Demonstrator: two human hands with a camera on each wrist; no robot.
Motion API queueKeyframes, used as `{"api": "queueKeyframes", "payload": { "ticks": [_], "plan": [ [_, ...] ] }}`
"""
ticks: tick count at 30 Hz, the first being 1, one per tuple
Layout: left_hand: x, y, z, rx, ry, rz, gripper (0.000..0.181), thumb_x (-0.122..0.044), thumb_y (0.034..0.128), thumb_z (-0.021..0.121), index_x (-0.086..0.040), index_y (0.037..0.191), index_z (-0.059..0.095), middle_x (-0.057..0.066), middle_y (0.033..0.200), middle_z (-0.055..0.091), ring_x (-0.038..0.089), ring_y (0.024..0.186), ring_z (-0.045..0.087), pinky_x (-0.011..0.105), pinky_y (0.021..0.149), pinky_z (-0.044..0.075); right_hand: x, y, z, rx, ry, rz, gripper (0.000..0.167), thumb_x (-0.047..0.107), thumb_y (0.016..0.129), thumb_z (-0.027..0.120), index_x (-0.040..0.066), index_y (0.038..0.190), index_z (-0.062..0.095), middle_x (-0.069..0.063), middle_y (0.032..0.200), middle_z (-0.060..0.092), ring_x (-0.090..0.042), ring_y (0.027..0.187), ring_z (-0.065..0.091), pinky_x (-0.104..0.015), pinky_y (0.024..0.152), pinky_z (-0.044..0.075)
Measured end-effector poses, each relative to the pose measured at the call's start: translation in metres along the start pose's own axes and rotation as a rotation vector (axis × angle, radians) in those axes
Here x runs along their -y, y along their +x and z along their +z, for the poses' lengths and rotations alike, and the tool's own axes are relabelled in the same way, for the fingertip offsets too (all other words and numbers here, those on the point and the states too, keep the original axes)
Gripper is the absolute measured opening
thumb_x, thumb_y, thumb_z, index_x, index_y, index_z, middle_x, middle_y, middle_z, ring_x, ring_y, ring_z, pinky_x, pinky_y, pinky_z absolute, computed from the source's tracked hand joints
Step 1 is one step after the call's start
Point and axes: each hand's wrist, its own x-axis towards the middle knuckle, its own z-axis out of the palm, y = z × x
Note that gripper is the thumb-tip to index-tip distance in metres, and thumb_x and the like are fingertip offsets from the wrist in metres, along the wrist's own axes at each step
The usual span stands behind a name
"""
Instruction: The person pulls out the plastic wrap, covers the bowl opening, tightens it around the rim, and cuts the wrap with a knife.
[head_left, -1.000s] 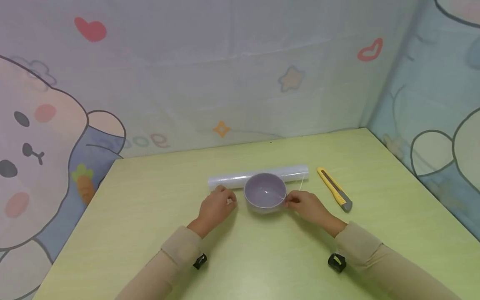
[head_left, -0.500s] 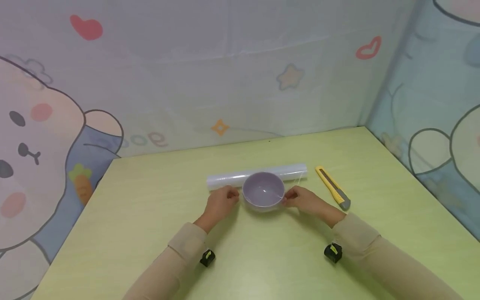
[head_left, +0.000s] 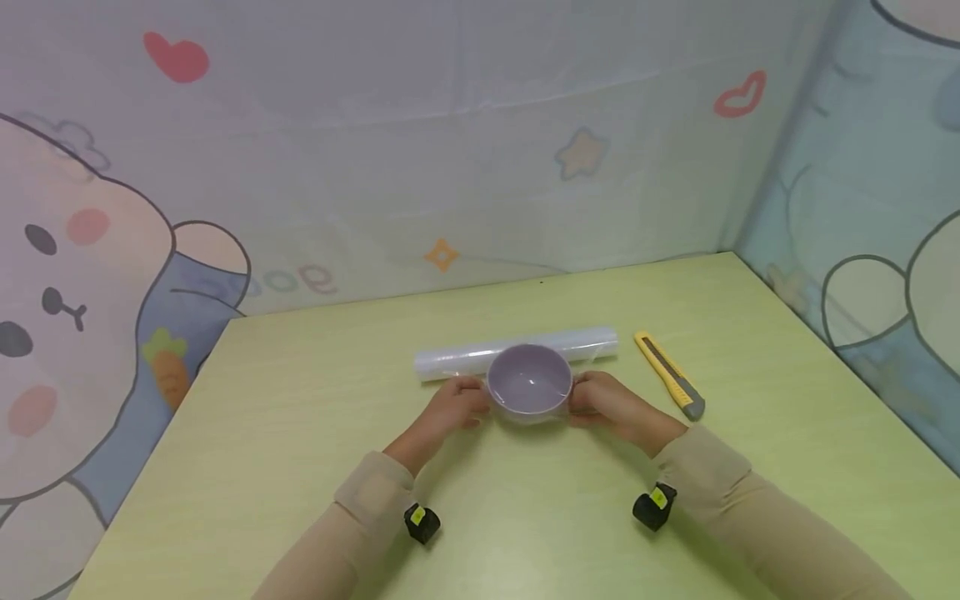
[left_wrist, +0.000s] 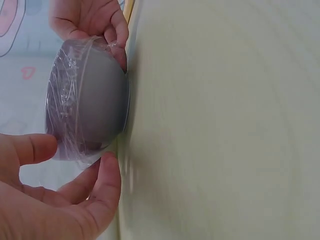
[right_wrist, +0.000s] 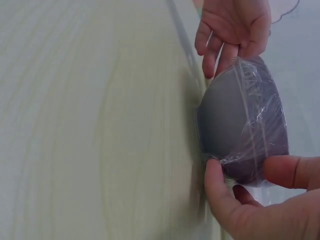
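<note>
A lilac bowl (head_left: 528, 379) stands upright on the table. Clear cling film (left_wrist: 67, 95) stretches across its mouth and hangs in wrinkles over its side. From the left, my left hand (head_left: 452, 410) grips the bowl, its thumb at the filmed rim and its fingers lower on the side. Opposite it, my right hand (head_left: 611, 407) holds the bowl, thumb on the film by the rim and a finger near the base in the right wrist view. Behind the bowl lies the cling film roll (head_left: 450, 362), partly hidden by it.
To the right of the roll lies a yellow and grey box cutter (head_left: 670, 375). A printed cloth (head_left: 487, 167) hangs along the table's back edge. Both wrists carry small black cameras below the sleeves.
My left hand has moved right, from apart from the bowl to against its side. The right hand has shifted from pinching at the film's edge to holding the bowl's side.
</note>
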Motion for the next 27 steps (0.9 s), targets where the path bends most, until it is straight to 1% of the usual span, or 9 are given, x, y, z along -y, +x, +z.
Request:
{"api": "queueKeyframes", "payload": {
  "ticks": [4, 8, 11, 13, 16, 18, 20, 24, 27],
  "plan": [
    [0.002, -0.001, 0.001, 0.012, -0.006, -0.012, 0.052, -0.023, 0.0879, 0.055, 0.006, 0.127, 0.038, 0.021, 0.116, 0.056, 0.029, 0.104, 0.058, 0.037, 0.083, 0.051, 0.0, -0.002, 0.002, 0.009, 0.143, -0.003, 0.018, -0.001, 0.082, 0.044, -0.005, 0.097, 0.053, -0.001, 0.088, 0.055, -0.012, 0.083, 0.056, -0.029, 0.084, 0.049],
    [0.004, -0.002, 0.002, 0.067, 0.005, 0.018, 0.044, -0.026, 0.0899, 0.052, 0.002, 0.122, 0.046, 0.018, 0.111, 0.059, 0.027, 0.104, 0.059, 0.036, 0.082, 0.05, -0.001, -0.004, 0.003, 0.019, 0.294, -0.005, 0.018, -0.002, 0.086, 0.036, 0.001, 0.09, 0.054, -0.001, 0.086, 0.058, -0.013, 0.083, 0.057, -0.029, 0.082, 0.048],
    [0.004, -0.004, 0.003, 0.112, 0.002, 0.035, 0.039, -0.025, 0.0908, 0.05, -0.003, 0.123, 0.05, 0.016, 0.111, 0.06, 0.027, 0.106, 0.058, 0.036, 0.082, 0.05, -0.001, -0.005, 0.003, 0.006, 0.372, 0.007, 0.02, 0.005, 0.09, 0.032, 0.002, 0.094, 0.051, -0.005, 0.092, 0.055, -0.015, 0.086, 0.056, -0.029, 0.082, 0.048],
    [0.003, -0.005, 0.004, 0.123, 0.001, 0.038, 0.042, -0.025, 0.0902, 0.05, -0.004, 0.127, 0.05, 0.015, 0.113, 0.059, 0.028, 0.107, 0.057, 0.036, 0.083, 0.05, -0.001, -0.004, 0.004, -0.003, 0.389, 0.014, 0.023, 0.012, 0.093, 0.031, 0.0, 0.102, 0.048, -0.01, 0.102, 0.051, -0.018, 0.092, 0.054, -0.032, 0.087, 0.047],
    [0.001, -0.005, 0.004, 0.129, 0.015, 0.031, 0.046, -0.026, 0.0892, 0.051, -0.005, 0.13, 0.049, 0.015, 0.116, 0.059, 0.028, 0.108, 0.057, 0.036, 0.083, 0.05, 0.0, -0.002, 0.005, 0.002, 0.38, 0.025, 0.04, 0.025, 0.098, 0.029, -0.004, 0.123, 0.037, -0.018, 0.121, 0.04, -0.024, 0.107, 0.048, -0.039, 0.1, 0.04],
    [-0.001, -0.006, 0.004, 0.141, 0.027, 0.021, 0.048, -0.028, 0.0893, 0.05, -0.005, 0.131, 0.048, 0.015, 0.118, 0.058, 0.027, 0.108, 0.057, 0.036, 0.084, 0.05, 0.0, -0.001, 0.007, 0.016, 0.37, 0.027, 0.051, 0.032, 0.099, 0.027, -0.005, 0.134, 0.025, -0.021, 0.127, 0.034, -0.026, 0.112, 0.044, -0.039, 0.103, 0.037],
    [-0.002, -0.006, 0.004, 0.163, 0.037, 0.008, 0.049, -0.031, 0.0903, 0.05, -0.005, 0.132, 0.048, 0.015, 0.119, 0.058, 0.025, 0.108, 0.056, 0.036, 0.085, 0.049, 0.0, -0.001, 0.009, 0.025, 0.362, 0.025, 0.057, 0.035, 0.099, 0.026, -0.006, 0.139, 0.019, -0.02, 0.128, 0.033, -0.025, 0.111, 0.043, -0.036, 0.1, 0.04],
    [-0.001, -0.004, 0.004, 0.22, 0.073, 0.008, 0.054, -0.041, 0.0928, 0.048, -0.004, 0.132, 0.046, 0.013, 0.122, 0.056, 0.023, 0.109, 0.053, 0.035, 0.087, 0.048, 0.001, -0.002, 0.011, 0.021, 0.354, 0.018, 0.057, 0.036, 0.1, 0.027, -0.002, 0.142, 0.02, -0.016, 0.12, 0.038, -0.019, 0.102, 0.046, -0.026, 0.087, 0.045],
    [0.0, -0.004, 0.003, 0.262, 0.103, 0.027, 0.059, -0.047, 0.0917, 0.049, -0.007, 0.135, 0.043, 0.01, 0.126, 0.053, 0.022, 0.113, 0.05, 0.036, 0.089, 0.047, 0.001, -0.003, 0.013, 0.008, 0.355, 0.019, 0.058, 0.036, 0.1, 0.028, -0.002, 0.143, 0.019, -0.018, 0.122, 0.037, -0.02, 0.102, 0.046, -0.03, 0.094, 0.043]
  ]
}}
